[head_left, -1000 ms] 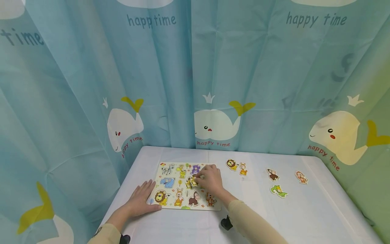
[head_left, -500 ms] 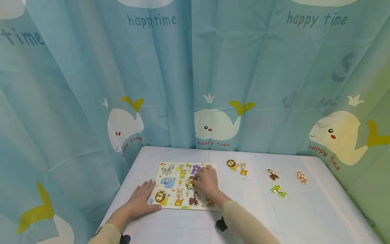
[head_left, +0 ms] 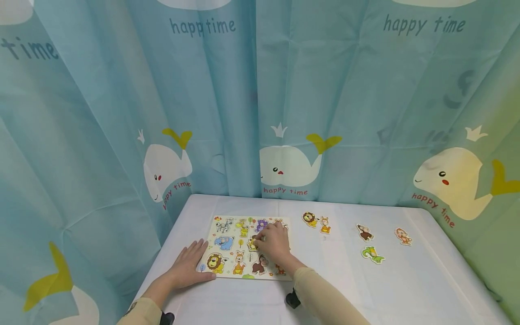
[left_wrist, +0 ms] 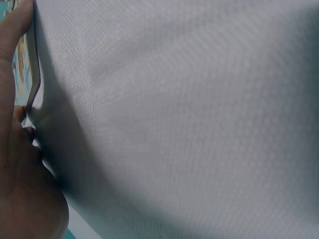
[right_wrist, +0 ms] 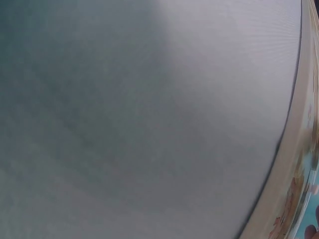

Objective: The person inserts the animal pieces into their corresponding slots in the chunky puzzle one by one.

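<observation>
Board [head_left: 264,276] of flat, rectangular shape, white-faced and printed with bright cartoon animals, lies on the left part of a tabletop [head_left: 341,282] covered in white cloth; the left wrist view shows the cloth's fine dimpled weave, and the right wrist view the board's pale, smooth edge. A person's left hand [head_left: 183,269] rests with fingers spread at the board's near left corner, thumb along the near edge. The right hand [head_left: 274,241], fingers bent, pinches a small yellow piece [head_left: 251,245] over the middle row, partly covering it. To the board's right lie flat cutouts with curvy, white-rimmed outlines: a lion [head_left: 310,220] just beside a kangaroo [head_left: 325,225], a brown ape [head_left: 364,232] above a curly green lizard [head_left: 372,255], and, farthest right, an orange monkey [head_left: 403,236]. Behind hangs a softly pleated blue curtain [head_left: 227,90] with smooth, rounded white whales.
</observation>
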`<state>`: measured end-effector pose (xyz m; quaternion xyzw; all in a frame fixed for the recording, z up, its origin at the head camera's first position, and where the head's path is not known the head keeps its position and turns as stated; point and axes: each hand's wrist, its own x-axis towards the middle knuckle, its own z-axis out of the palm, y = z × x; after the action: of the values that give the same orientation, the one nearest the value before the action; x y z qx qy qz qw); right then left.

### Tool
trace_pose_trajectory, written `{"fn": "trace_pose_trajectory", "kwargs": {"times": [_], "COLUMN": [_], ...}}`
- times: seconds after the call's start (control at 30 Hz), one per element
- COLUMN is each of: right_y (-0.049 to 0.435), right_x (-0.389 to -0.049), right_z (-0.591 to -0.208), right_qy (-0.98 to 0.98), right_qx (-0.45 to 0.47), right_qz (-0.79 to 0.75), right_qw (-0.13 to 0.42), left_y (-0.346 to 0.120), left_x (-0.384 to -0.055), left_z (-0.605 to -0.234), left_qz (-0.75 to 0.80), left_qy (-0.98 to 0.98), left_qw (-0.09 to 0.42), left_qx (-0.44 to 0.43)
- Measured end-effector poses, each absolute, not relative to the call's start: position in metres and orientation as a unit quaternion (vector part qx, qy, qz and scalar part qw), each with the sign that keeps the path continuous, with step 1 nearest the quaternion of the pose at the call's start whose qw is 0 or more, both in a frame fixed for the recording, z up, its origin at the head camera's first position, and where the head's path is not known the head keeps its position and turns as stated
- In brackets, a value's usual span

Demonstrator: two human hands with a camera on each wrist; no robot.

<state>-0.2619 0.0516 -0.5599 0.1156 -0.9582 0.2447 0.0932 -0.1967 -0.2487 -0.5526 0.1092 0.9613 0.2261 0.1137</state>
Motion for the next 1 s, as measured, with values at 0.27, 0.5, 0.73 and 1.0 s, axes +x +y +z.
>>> {"fn": "trace_pose_trajectory", "kwargs": {"times": [0.27,0.5,0.73,1.0], "right_y": [0.0501,0.0486,0.0483,0.049], "right_x": [-0.261,-0.2597,-0.2603,-0.2606], "right_z": [-0.5597,-0.5585,-0.5589,-0.5604], "right_qy": [-0.957,-0.956,-0.956,-0.955], "right_qx": [0.122,0.133,0.128,0.119], "right_qz": [0.245,0.242,0.243,0.25], "right_qw": [0.099,0.104,0.1,0.102], "left_y": [-0.2495,-0.2489,-0.2493,-0.2495], "left_x": [-0.1963,-0.1958,-0.1974,-0.197], "left_z": [-0.5521,-0.5513,-0.5542,-0.5551], "left_qz": [0.223,0.223,0.224,0.228], "left_qy": [0.962,0.962,0.962,0.961], "left_qw": [0.113,0.114,0.11,0.1], "left_qx": [0.11,0.107,0.109,0.116]}}
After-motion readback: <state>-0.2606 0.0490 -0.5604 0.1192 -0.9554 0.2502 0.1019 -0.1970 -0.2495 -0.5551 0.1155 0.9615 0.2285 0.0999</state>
